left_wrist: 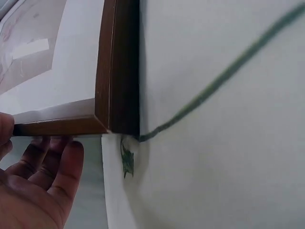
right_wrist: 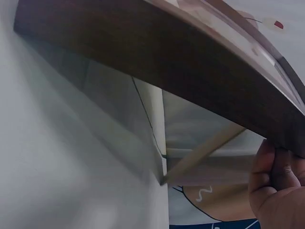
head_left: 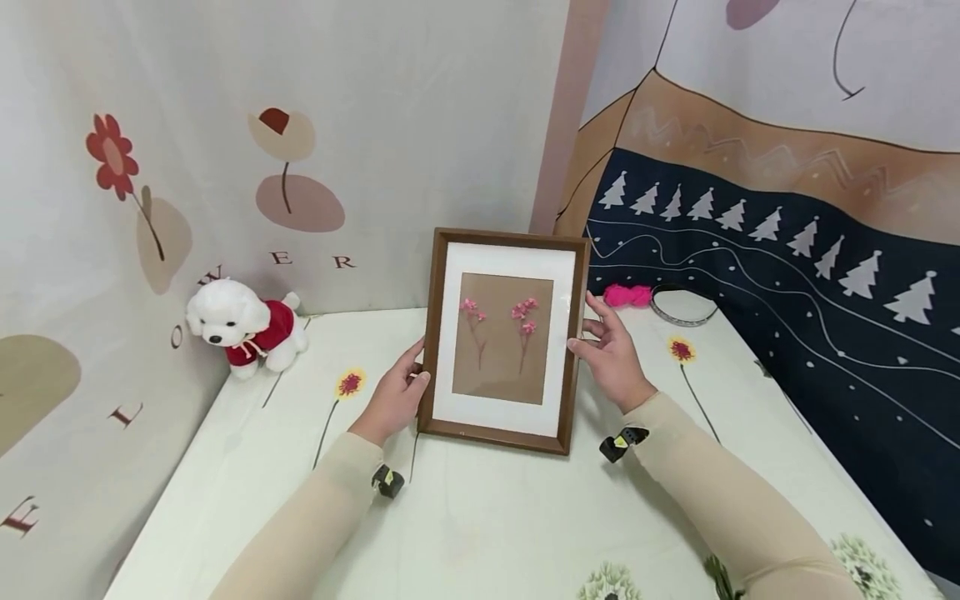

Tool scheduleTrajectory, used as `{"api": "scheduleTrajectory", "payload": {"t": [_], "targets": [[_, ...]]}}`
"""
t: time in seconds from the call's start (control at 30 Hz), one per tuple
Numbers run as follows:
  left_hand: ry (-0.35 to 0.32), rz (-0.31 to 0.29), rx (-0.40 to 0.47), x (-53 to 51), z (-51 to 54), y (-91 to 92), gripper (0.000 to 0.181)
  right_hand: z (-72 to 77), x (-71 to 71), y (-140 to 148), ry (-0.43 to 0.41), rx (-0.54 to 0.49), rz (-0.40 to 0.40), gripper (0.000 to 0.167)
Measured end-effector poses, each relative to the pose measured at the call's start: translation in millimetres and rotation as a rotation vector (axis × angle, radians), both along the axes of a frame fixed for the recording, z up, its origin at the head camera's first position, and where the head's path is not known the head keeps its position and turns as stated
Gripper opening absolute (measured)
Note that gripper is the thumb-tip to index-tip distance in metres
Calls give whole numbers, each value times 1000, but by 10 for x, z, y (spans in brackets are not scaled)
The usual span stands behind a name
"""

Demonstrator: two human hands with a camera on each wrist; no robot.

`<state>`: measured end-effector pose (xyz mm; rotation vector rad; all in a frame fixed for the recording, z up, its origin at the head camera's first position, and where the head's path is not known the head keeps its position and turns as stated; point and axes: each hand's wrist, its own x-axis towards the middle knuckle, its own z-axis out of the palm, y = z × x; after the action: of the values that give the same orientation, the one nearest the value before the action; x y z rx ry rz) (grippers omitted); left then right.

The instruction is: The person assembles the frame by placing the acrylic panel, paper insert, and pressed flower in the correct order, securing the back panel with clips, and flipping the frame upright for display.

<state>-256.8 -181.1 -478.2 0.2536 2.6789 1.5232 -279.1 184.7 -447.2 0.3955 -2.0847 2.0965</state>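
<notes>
A brown wooden picture frame (head_left: 504, 342) leans slightly back on the table, its lower edge at the tabletop. Inside its white mat are two pink flower sprigs on a tan panel. My left hand (head_left: 393, 396) grips the frame's left side, thumb at the front and fingers behind in the left wrist view. On the opposite side, my right hand (head_left: 615, 358) holds the edge a little higher up. From the right wrist view, a slim support leg (right_wrist: 205, 152) slants from behind the frame down to the table surface. The frame's back is mostly hidden.
A white plush dog (head_left: 243, 325) in red clothing sits at the table's back left. Behind the right hand lie a bright pink item (head_left: 627, 295) and a dark headband (head_left: 684, 320). Printed curtains hang behind the flower-patterned tablecloth (head_left: 480, 525).
</notes>
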Motion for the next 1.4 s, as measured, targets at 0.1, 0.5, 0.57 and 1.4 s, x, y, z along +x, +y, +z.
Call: {"api": "scheduleTrajectory", "payload": {"t": [0.1, 0.5, 0.57, 1.4], "targets": [[5, -7, -19, 11, 8, -12, 65, 4, -63, 4, -22, 39, 7, 83], [-13, -31, -50, 86, 70, -37, 78, 96, -254, -3, -97, 161, 70, 77], [-3, -33, -48, 89, 72, -38, 80, 114, -278, -13, -100, 181, 77, 77], [92, -6, -52, 206, 55, -156, 91, 131, -337, -148, -136, 183, 158, 77]]}}
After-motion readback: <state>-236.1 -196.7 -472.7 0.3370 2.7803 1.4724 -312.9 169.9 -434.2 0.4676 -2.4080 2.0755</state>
